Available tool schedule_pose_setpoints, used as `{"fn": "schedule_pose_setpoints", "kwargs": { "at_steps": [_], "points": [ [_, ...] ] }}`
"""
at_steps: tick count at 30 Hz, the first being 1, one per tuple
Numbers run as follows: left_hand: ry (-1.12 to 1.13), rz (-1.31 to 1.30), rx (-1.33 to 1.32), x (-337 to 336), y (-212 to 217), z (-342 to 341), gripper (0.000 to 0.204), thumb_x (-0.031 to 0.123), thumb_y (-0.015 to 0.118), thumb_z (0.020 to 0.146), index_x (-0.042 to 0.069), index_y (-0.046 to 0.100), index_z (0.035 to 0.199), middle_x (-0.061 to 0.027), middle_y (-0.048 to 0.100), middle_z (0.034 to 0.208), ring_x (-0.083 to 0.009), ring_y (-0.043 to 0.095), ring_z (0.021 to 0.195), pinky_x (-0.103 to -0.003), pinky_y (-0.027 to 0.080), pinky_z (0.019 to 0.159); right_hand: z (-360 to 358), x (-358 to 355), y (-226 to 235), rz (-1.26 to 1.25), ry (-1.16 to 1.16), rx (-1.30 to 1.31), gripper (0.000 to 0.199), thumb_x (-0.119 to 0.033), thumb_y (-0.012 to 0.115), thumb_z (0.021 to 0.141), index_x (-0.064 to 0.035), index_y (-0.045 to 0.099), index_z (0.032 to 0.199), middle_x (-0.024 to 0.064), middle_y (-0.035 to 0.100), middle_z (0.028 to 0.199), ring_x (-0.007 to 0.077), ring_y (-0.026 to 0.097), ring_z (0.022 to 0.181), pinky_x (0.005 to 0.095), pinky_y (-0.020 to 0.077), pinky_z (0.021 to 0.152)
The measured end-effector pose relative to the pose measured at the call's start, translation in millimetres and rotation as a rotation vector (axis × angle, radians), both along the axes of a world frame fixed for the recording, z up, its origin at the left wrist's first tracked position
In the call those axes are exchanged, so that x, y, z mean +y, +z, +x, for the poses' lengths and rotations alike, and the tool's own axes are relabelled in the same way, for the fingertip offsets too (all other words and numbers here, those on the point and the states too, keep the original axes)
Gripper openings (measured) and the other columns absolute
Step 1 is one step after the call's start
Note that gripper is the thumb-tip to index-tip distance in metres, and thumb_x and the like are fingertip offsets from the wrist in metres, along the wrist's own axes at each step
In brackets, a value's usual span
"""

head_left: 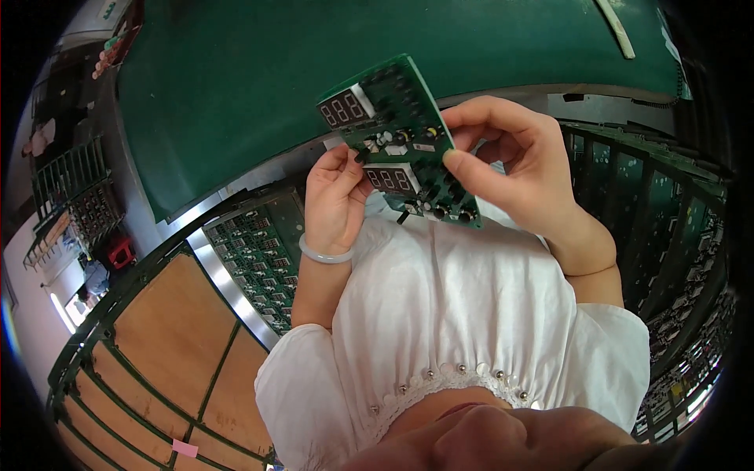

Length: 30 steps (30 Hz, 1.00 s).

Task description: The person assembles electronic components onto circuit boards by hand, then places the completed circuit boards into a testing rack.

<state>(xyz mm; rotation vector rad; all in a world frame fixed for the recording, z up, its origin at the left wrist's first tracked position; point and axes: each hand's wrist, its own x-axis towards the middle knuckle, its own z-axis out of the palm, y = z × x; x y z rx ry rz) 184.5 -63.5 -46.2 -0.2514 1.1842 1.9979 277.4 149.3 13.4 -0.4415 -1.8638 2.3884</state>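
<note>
Green circuit board [397, 145] held up in front of chest, above white blouse [463, 314], tilted, component side toward camera. Two red number displays on board, one near upper left end, one at middle.

Left hand [336, 200]: below and left of board, fingers curled, thumb and fingertips pinching lower left edge. Pale bangle [323, 253] on wrist.

Right hand [514, 161]: right of board, fingers bent, closed on right edge; index fingertip pressed on board face near middle.

Green table [259, 86] behind board. Tray of similar boards [263, 255] lower left of left hand, well apart.
</note>
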Motion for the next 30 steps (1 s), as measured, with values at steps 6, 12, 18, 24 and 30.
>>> {"fn": "schedule_pose_setpoints", "kwargs": {
  "at_steps": [6, 12, 18, 24, 30],
  "points": [
    [0.011, 0.194, -0.054, -9.7, -22.4, -2.6, 0.018, -0.002, 0.061, 0.088, 0.006, 0.067, 0.103, -0.0095, 0.07, 0.103, -0.0242, 0.068, 0.096, -0.037, 0.058, 0.081, -6.7, -7.0, 29.6, 0.288, 0.101, 0.113, 0.037, 0.0, 0.068, 0.078, 0.003, 0.064, 0.115, 0.0054, 0.066, 0.096, 0.0088, 0.063, 0.08, 0.021, 0.05, 0.061],
    [-0.176, 0.368, -0.21, 4.9, -27.0, -6.3, 0.011, 0.019, 0.065, 0.089, 0.009, 0.063, 0.091, -0.0014, 0.062, 0.079, -0.0159, 0.06, 0.074, -0.028, 0.049, 0.066, -16.2, -20.6, 31.0, 0.35, 0.152, 0.301, 0.039, -0.003, 0.068, 0.08, 0.0029, 0.061, 0.119, 0.0082, 0.064, 0.099, 0.0121, 0.063, 0.08, 0.0239, 0.0531, 0.063],
    [-0.01, -0.075, -0.45, 20.1, -0.9, -6.2, 0.022, 0.029, 0.067, 0.088, 0.009, 0.058, 0.092, 0.0003, 0.054, 0.083, -0.0126, 0.054, 0.079, -0.026, 0.045, 0.071, -17.1, -9.4, 28.1, 0.141, 0.218, 0.164, 0.031, -0.007, 0.059, 0.09, 0.0027, 0.06, 0.12, 0.0045, 0.064, 0.097, 0.0097, 0.06, 0.085, 0.0239, 0.0479, 0.076],
    [-0.182, 0.783, -0.603, 6.7, -16.5, -10.3, 0.021, 0.026, 0.058, 0.093, 0.006, 0.053, 0.089, -0.0014, 0.047, 0.082, -0.0141, 0.047, 0.076, -0.026, 0.044, 0.071, -11.7, -9.6, 12.3, -0.022, 0.092, 0.133, 0.021, -0.008, 0.057, 0.094, 0.0004, 0.061, 0.113, 0.0025, 0.063, 0.084, 0.0093, 0.059, 0.073, 0.023, 0.0458, 0.062],
    [-0.609, 1.275, -0.384, 29.4, -50.3, -7.3, 0.027, 0.032, 0.058, 0.095, 0.005, 0.055, 0.092, -0.0029, 0.052, 0.084, -0.0161, 0.052, 0.075, -0.029, 0.045, 0.069, -7.2, -9.6, -21.1, -0.1, 0.147, -0.089, 0.023, -0.008, 0.057, 0.093, 0.0019, 0.06, 0.114, -0.0008, 0.059, 0.086, 0.0058, 0.054, 0.08, 0.0211, 0.0442, 0.071]
  ]
}}
